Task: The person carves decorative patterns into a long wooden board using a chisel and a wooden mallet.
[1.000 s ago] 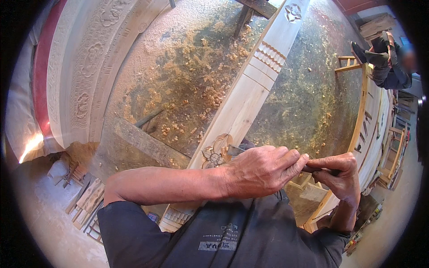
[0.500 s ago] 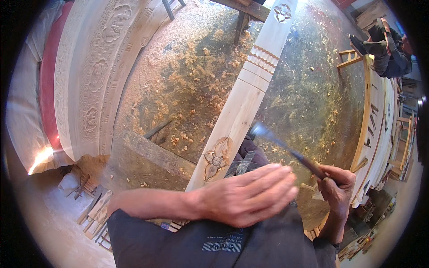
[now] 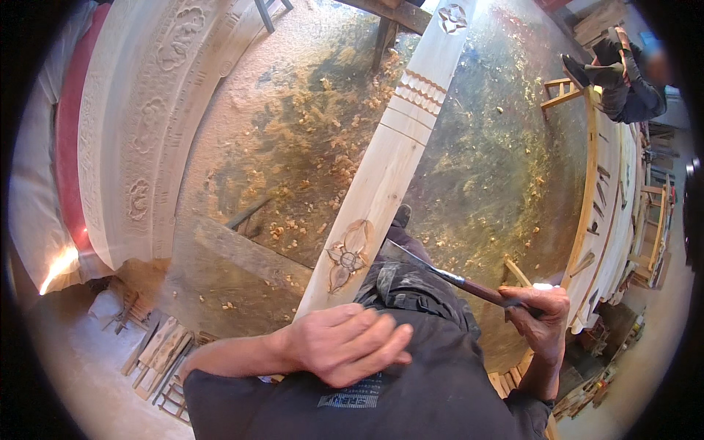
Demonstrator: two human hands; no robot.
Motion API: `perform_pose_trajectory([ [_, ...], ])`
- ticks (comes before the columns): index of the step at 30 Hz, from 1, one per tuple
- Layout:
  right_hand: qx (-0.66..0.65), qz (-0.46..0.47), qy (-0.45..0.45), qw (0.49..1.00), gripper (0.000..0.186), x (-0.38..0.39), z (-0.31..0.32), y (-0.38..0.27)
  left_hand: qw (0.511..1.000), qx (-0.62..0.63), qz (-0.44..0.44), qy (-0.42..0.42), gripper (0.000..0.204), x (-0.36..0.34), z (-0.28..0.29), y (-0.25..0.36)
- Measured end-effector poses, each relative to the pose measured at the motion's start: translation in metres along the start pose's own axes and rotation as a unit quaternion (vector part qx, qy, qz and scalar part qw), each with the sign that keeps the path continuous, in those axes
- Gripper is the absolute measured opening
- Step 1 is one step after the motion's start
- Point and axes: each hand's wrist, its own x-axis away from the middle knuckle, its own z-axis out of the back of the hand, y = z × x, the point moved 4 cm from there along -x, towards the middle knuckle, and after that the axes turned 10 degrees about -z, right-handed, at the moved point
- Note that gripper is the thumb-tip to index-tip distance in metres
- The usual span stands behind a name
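While the right hand (image 3: 541,317) is closed around the handle of the chisel (image 3: 447,273), its blade points toward the carved flower motif (image 3: 350,256) on the long pale plank (image 3: 389,169) slanting over the lap. The left hand (image 3: 345,343), loosely open and holding nothing, hovers just below the motif. Brace the plank first; probably then take shallow cuts, keeping fingers behind the edge.
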Motion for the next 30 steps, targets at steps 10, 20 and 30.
perform_pose_trajectory([
  [10,0.054,0.017,-0.022,0.998,0.040,-0.003,-0.002,-0.014,0.999,0.027,-0.030,-0.029,0.048,-0.059,-0.051,-0.041],
  [20,0.084,0.016,-0.041,0.996,0.037,-0.012,0.000,-0.031,0.993,0.085,-0.029,-0.078,0.049,-0.056,-0.065,-0.053],
  [30,0.061,-0.014,-0.047,0.997,0.038,-0.014,0.001,-0.037,0.995,0.083,-0.038,-0.048,0.054,-0.056,-0.069,-0.052],
])
